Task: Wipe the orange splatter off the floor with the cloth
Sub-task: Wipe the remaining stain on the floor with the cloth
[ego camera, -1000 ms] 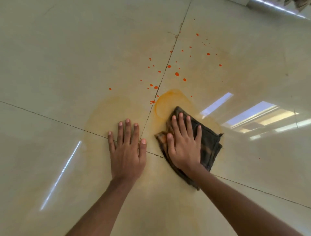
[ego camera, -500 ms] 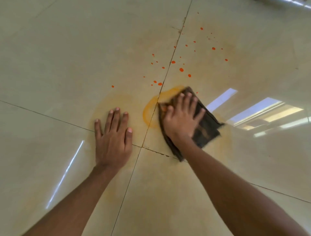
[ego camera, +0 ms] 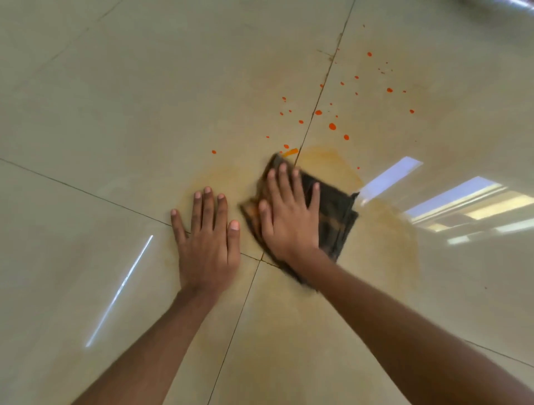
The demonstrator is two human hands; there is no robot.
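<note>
Just beyond my hands, the orange splatter (ego camera: pixel 332 126) lies as loose drops scattered over the floor (ego camera: pixel 115 101), on both sides of the grout line (ego camera: pixel 318 95) that runs away from me. The smallest specks are hard to make out. One longer orange streak (ego camera: pixel 290 151) sits right at the far corner of the cloth (ego camera: pixel 335 211). The cloth is dark, folded and stained orange along its left edge. It lies flat on the floor close to where the grout lines cross, and its edges are smeared by motion blur, so I cannot read its pattern or its exact outline. My right hand (ego camera: pixel 289 214) presses down on it with the fingers straight and spread. The palm and wrist hide the middle of the cloth, and its near corner disappears under my forearm. My left hand (ego camera: pixel 208 237) rests flat on bare tile just beside the cloth, fingers straight and slightly fanned, holding nothing. I cannot tell whether the thumb touches the cloth's edge. A pale yellow-orange haze (ego camera: pixel 390 245) rings the cloth on the tiles. Bright reflections (ego camera: pixel 462 202) glare on the floor to the right, and a thin one (ego camera: pixel 121 289) on the left. Something shiny (ego camera: pixel 502 3) is cut off at the top right corner.
</note>
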